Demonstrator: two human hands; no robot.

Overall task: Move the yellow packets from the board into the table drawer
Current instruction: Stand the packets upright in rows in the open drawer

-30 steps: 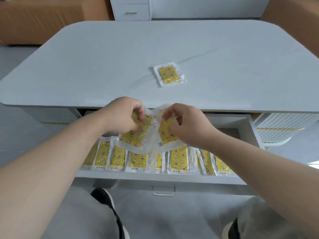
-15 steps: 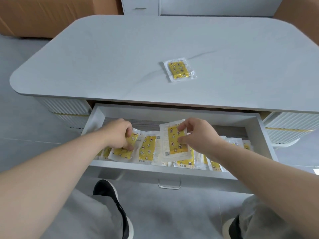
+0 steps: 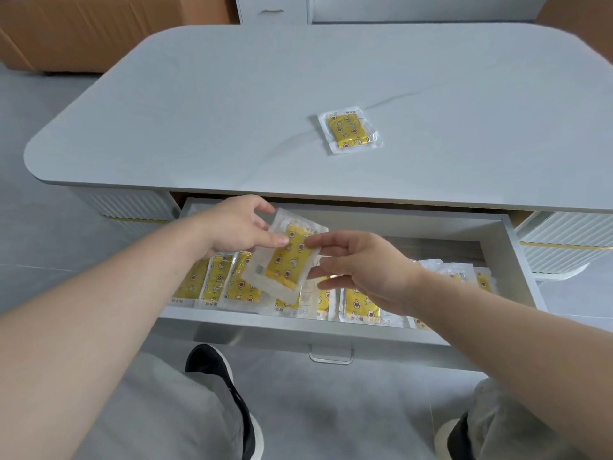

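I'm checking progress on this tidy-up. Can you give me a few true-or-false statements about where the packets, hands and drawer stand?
1. The drawer below the tabletop is open. True.
2. Two packets lie on the tabletop. False: only a lone packet lies there.
3. The left hand and right hand both pinch the held packet over the drawer. True.
4. The drawer is empty. False: a row of packets lies in it.

Your right hand (image 3: 358,270) and its packet (image 3: 285,257) cover several drawer packets (image 3: 238,283); the counter's (image 3: 232,111) right end runs off-frame.
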